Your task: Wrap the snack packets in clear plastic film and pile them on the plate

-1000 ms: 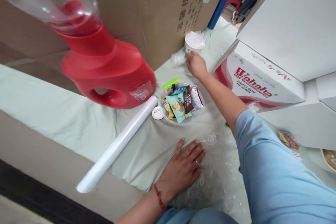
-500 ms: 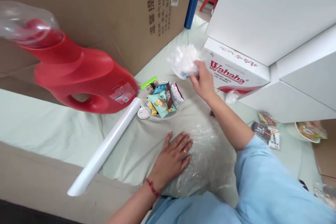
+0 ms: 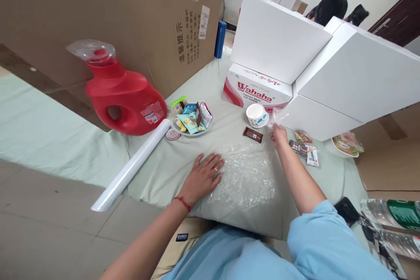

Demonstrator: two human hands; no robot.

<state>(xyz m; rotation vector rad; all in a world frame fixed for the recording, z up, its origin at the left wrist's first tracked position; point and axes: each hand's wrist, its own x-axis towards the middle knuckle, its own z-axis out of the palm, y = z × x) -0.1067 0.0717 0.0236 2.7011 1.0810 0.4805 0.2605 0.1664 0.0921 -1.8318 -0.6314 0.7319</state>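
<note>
My left hand (image 3: 204, 176) lies flat, fingers spread, at the left edge of a crumpled clear plastic sheet (image 3: 246, 179) on the cloth. My right hand (image 3: 278, 135) is closed at a small clear plastic bag (image 3: 279, 117) and seems to pinch it. Just left of that bag stands a white paper cup (image 3: 256, 117) with a blue pattern. A brown wrapped snack bar (image 3: 252, 134) rests in front of the cup. Farther left, a clear bowl (image 3: 206, 132) is filled with several wrapped snacks, and a round disc (image 3: 173, 134) lies beside it.
A red jug (image 3: 131, 100) and a white roll (image 3: 131, 166) are on the left, by a large cardboard box (image 3: 131, 17). Behind the cup sit a Wahaha carton (image 3: 236, 85) and white panels (image 3: 278, 39). Snack packets (image 3: 305, 151), a phone (image 3: 347, 211) and bottles (image 3: 393, 214) are at right.
My right hand has moved right and down, away from the paper cup it held up, which now stands on the cloth. It is now at the plastic bag. My left hand stays flat.
</note>
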